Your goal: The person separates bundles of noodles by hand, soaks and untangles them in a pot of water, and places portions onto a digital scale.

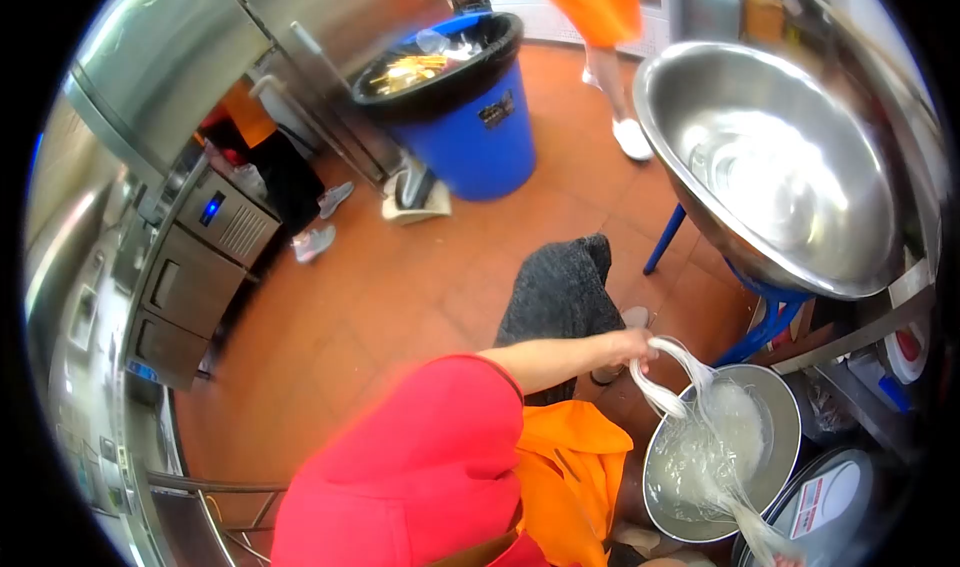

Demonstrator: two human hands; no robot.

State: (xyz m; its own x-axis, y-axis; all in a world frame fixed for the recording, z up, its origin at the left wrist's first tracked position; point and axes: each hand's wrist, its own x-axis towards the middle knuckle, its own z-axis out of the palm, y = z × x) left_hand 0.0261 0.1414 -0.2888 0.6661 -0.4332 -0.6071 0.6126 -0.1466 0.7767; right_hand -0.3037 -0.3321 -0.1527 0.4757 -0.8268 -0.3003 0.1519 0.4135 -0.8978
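Observation:
My left hand (632,348) is closed around a looped bundle of white noodles (660,392), above the rim of a metal basin (795,407). From there the strands hang into the basin, where more pale noodles lie in clear liquid. Further strands stretch over the basin's lower edge toward my right hand (788,561). Only a small part of that hand shows at the bottom edge of the view, at the end of the stretched strands, and its fingers are mostly cut off.
A large steel bowl (780,167) stands on a blue stand (765,332) beyond the basin. A lidded container (830,497) sits beside the basin. Farther off are a blue bin (470,132), a dustpan (415,197), steel cabinets (195,277) and two people in orange.

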